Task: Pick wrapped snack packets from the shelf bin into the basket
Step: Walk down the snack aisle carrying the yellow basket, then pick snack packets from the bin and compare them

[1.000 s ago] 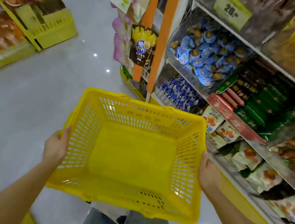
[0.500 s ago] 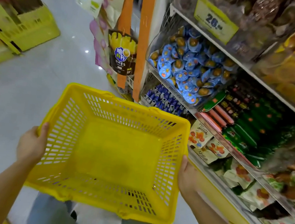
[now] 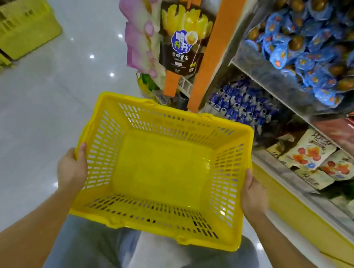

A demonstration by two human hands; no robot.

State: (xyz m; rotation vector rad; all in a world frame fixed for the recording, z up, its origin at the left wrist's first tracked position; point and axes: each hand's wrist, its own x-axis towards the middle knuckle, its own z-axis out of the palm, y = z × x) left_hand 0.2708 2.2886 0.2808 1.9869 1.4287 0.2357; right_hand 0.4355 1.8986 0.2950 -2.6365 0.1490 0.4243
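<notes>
Slotted yellow basket (image 3: 157, 224), bare inside

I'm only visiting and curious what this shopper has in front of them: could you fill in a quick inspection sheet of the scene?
Surface: glossy pale floor.
Job's things: yellow basket, no packets inside; blue wrapped packets heaped in a clear shelf bin, upper right.
Clutter: nothing seen.
Hands: left hand grips the basket's left wall, thumb over the rim; right hand grips its right wall.
Cables: nothing seen.
Surroundings: dark blue packets in a lower bin, white pouches to their right, a dark pouch hanging on an orange strip, yellow crates far left.
</notes>
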